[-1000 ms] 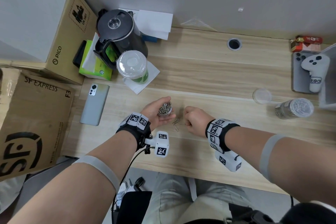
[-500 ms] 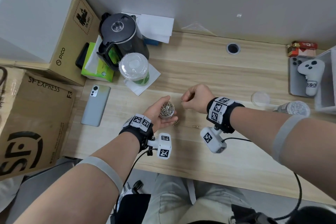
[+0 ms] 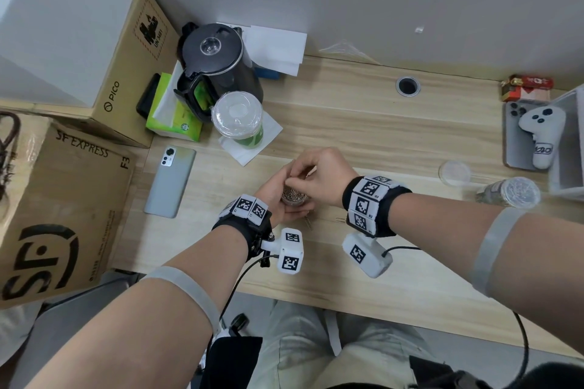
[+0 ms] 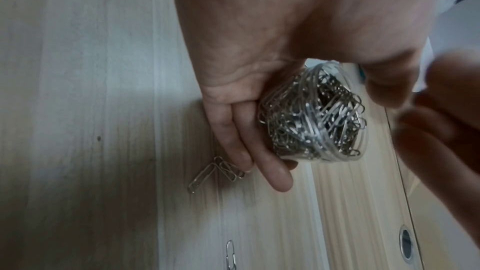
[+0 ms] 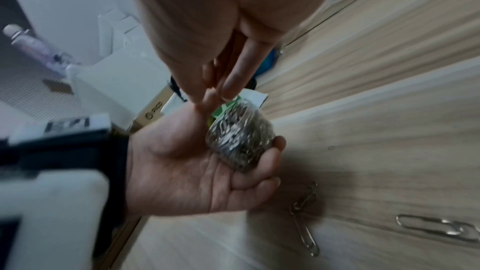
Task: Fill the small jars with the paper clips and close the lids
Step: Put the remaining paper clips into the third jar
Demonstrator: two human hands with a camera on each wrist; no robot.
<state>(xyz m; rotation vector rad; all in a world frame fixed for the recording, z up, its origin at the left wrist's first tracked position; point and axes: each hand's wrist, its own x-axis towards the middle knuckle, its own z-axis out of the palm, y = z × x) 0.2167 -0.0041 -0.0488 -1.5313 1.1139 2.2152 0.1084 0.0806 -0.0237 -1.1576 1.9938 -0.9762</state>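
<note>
Small jar [image 4: 315,118] in curled left fingers [image 4: 270,169]; right fingers [image 5: 231,81] pinched above (contents hidden).
</note>
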